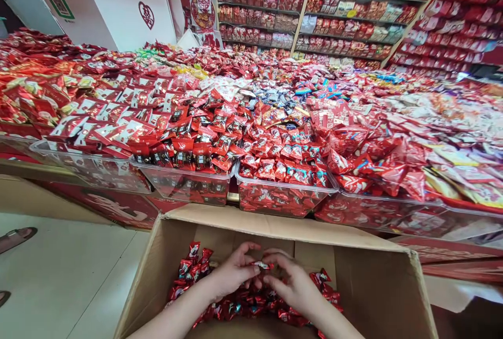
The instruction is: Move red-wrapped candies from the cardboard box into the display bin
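Note:
Both my hands reach down into an open cardboard box (377, 286) in front of me. My left hand (231, 271) and my right hand (294, 284) meet in the middle, fingers curled, pinching the two ends of one small red wrapped candy (262, 264) between them. Below them lies a heap of the same red wrapped candies (188, 271) on the box's floor.
Behind the box a wide display holds clear plastic bins (188, 184) heaped with red candy packets. Shelves of red boxes (353, 14) line the back wall. A white counter (113, 9) stands at the back left. A sandalled foot (15, 237) shows on the pale floor at left.

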Available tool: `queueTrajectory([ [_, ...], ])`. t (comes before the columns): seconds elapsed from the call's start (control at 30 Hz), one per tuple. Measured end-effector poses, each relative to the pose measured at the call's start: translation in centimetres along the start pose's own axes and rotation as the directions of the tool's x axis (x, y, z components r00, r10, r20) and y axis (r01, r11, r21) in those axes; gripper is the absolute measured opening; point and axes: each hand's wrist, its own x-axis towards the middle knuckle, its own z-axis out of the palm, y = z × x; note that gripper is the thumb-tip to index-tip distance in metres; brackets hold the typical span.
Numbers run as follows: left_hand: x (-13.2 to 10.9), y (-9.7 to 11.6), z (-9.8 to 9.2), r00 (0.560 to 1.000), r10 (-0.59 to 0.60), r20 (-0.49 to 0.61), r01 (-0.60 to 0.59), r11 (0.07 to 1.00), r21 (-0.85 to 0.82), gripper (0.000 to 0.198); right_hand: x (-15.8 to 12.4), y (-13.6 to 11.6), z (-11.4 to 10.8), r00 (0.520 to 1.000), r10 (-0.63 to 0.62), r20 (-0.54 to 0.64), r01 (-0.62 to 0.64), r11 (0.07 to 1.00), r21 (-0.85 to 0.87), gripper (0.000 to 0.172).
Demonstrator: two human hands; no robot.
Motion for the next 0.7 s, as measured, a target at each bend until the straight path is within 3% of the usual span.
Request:
queueTrajectory([
  [0.2, -0.3, 0.5, 0.1, 0.997, -0.046, 0.059, 0.045, 0.998, 0.034, 0.047, -0.2, -1.8, -0.7, 0.991, -0.08, 0.111, 0.096, 0.984, -0.152, 0.014],
  [0.3, -0.7, 0.7, 0.1, 0.995, -0.056, 0.088, 0.06, 0.997, -0.048, 0.04, -0.5, -2.9, -0.8, 0.977, -0.128, 0.173, 0.179, 0.93, -0.321, 0.013],
  [0.43, -0.7, 0.6, -0.1, 1.0, 0.001, 0.005, 0.0, 0.978, -0.21, 0.036, -0.7, -6.3, -2.8, 0.916, -0.366, 0.168, 0.401, 0.798, -0.449, 0.014],
  [0.5, -0.5, 0.3, -0.3, 1.0, 0.01, -0.001, -0.01, 0.976, -0.216, 0.038, -0.1, -8.8, -4.7, 0.878, -0.469, 0.092, 0.456, 0.764, -0.455, 0.015],
  [0.57, -0.2, -0.2, -0.4, 1.0, -0.003, 0.013, 0.006, 0.98, -0.199, 0.04, 1.3, -11.0, -6.8, 0.84, -0.535, -0.088, 0.414, 0.738, -0.533, 0.014],
  [0.63, 0.1, -0.7, -0.6, 1.0, -0.017, 0.023, 0.021, 0.985, -0.171, 0.041, 3.4, -12.4, -8.5, 0.779, -0.566, -0.269, 0.28, 0.698, -0.659, 0.011],
  [0.7, 0.2, -1.1, -0.7, 0.999, -0.027, 0.026, 0.03, 0.989, -0.142, 0.041, 5.8, -12.8, -9.5, 0.743, -0.563, -0.363, 0.106, 0.634, -0.766, 0.016],
])
